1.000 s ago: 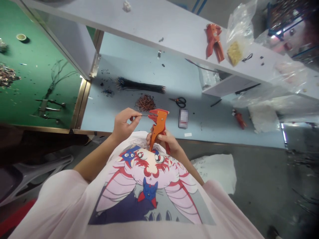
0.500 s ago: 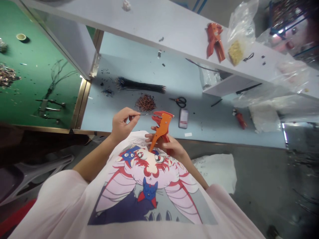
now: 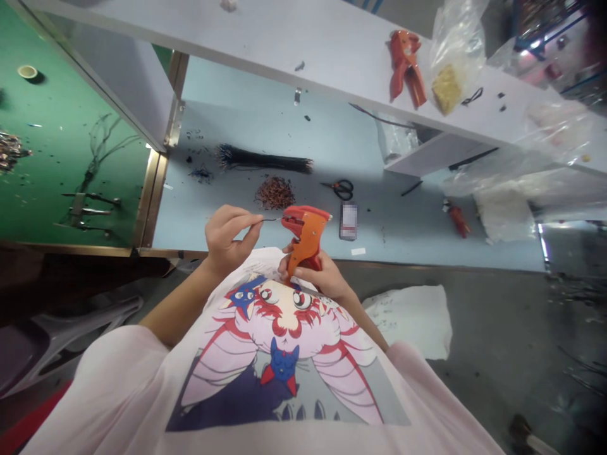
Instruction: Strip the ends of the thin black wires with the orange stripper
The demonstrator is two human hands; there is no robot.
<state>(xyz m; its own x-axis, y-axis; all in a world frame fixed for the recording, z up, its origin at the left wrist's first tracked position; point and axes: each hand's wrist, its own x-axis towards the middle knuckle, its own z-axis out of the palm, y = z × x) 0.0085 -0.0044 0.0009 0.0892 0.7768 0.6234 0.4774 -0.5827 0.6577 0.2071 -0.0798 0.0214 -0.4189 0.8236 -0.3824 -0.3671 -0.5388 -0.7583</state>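
Wire stripper (image 3: 307, 243) clamped in right fingers (image 3: 308, 273), left fingers (image 3: 246, 229) pinching wire (image 3: 271, 220); plastic bag (image 3: 456, 44) holds yellow bits (image 3: 446, 90).

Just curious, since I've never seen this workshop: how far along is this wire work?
Seemingly done: a heap of reddish wire bits. In hand: the left hand pinches a thin wire at the orange wire stripper held by the right hand. Seemingly left: the long bundle of black wires.

- No words can be read anywhere in view.
- Packet (image 3: 348, 221), 3 o'clock: its label is pixelated, unreadable.
- Paper slip (image 3: 358, 251), just past 3 o'clock: too small to tell if anything is written on it.
- Sheet (image 3: 408, 322), 4 o'clock: faint print, too blurred to read.
- Wire stripper (image 3: 306, 243), 6 o'clock: no legible marks.
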